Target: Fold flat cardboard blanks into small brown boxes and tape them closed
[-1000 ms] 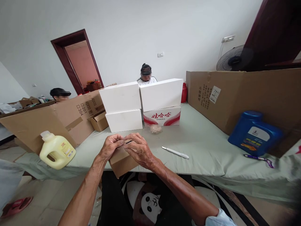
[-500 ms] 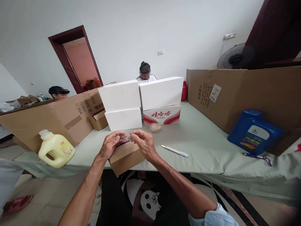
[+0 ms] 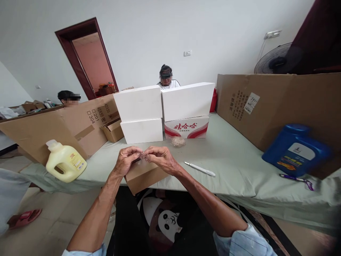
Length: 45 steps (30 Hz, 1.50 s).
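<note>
My left hand (image 3: 128, 159) and my right hand (image 3: 160, 158) meet fingertip to fingertip just above a small brown cardboard box (image 3: 144, 176) that sits at the near edge of the table. Both hands are closed in a pinch on something tiny that I cannot make out. A white-handled knife (image 3: 199, 169) lies on the pale green table cover (image 3: 229, 160), a short way right of my right hand. A small clump of pale material (image 3: 178, 141) lies beyond my hands.
White boxes (image 3: 162, 106) and a red-printed carton (image 3: 186, 127) are stacked at the back. Large cardboard sheets stand left (image 3: 53, 131) and right (image 3: 279, 103). A yellow jug (image 3: 65, 160), a blue jug (image 3: 295, 149) and a purple pen (image 3: 295, 179) lie about. Two people sit behind.
My hands have stayed together over the small box, rising slightly. My fingertips have drawn closer into a pinch. The view has shifted a little to the left.
</note>
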Available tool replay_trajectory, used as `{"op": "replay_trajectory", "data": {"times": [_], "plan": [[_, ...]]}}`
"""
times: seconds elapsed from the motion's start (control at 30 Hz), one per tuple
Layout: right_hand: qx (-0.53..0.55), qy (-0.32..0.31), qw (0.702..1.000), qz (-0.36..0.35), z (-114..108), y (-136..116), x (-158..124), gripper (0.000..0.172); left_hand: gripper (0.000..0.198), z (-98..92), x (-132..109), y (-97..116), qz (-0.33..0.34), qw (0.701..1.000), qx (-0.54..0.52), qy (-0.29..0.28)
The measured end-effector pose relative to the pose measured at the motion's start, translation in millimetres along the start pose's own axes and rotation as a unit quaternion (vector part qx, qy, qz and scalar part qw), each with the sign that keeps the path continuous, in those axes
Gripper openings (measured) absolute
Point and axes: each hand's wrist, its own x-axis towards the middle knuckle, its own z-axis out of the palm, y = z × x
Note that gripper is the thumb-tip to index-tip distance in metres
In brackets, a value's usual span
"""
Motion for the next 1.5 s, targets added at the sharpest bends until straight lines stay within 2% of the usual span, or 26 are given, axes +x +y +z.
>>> {"op": "replay_trajectory", "data": {"times": [0.07,0.17,0.27,0.4,0.47,0.53,0.63,0.73,0.83,0.93,1.03,1.1,1.27,1.5], "plan": [[-0.005,0.008,1.0,0.006,-3.6,-1.0,-5.7,0.025,0.032,-0.1,-5.4,5.7,0.009,1.0,-0.002,0.002],[-0.061,0.072,0.995,-0.016,-7.9,6.2,-20.0,0.024,0.043,1.2,-17.4,15.6,0.029,0.999,0.029,0.007],[-0.112,0.104,0.988,-0.008,-9.5,16.3,-36.1,0.024,0.033,6.0,-29.5,21.5,0.024,0.995,0.095,-0.007],[-0.104,0.115,0.988,-0.01,-8.6,13.7,-46.3,0.026,0.021,14.2,-37.2,22.0,0.06,0.988,0.144,0.012],[-0.091,0.104,0.99,0.0,-7.6,5.0,-44.3,0.034,0.019,17.1,-38.1,22.2,0.074,0.984,0.16,0.009],[-0.088,0.065,0.993,0.034,-5.6,-4.1,-39.8,0.04,0.018,19.3,-38.5,23.4,0.083,0.981,0.178,-0.001],[-0.069,0.004,0.995,0.071,0.0,-11.1,-34.5,0.039,0.018,21.0,-39.2,26.3,0.098,0.976,0.197,-0.001],[-0.05,0.01,0.998,0.045,6.2,-8.6,-34.7,0.041,0.02,20.7,-39.0,28.2,0.092,0.973,0.211,0.002],[-0.077,0.033,0.996,0.006,9.6,-3.7,-38.7,0.042,0.021,19.4,-36.9,29.0,0.076,0.972,0.221,-0.019],[-0.127,0.053,0.99,-0.041,8.6,-1.2,-45.9,0.034,0.028,17.4,-35.7,31.2,0.066,0.971,0.228,-0.031],[-0.167,0.101,0.978,-0.078,2.5,1.6,-58.6,0.025,0.044,13.0,-39.7,36.0,0.064,0.968,0.24,-0.043],[-0.18,0.114,0.974,-0.079,-2.9,5.3,-70.8,0.021,0.045,8.1,-45.7,39.1,0.084,0.953,0.286,-0.046],[-0.191,0.105,0.974,-0.067,-8.2,18.3,-104.2,0.019,0.047,-4.4,-65.2,38.1,0.134,0.89,0.43,-0.075],[-0.17,0.138,0.975,-0.05,-5.1,23.6,-128.3,0.021,0.04,1.8,-82.8,26.3,0.118,0.809,0.548,-0.177]]}}
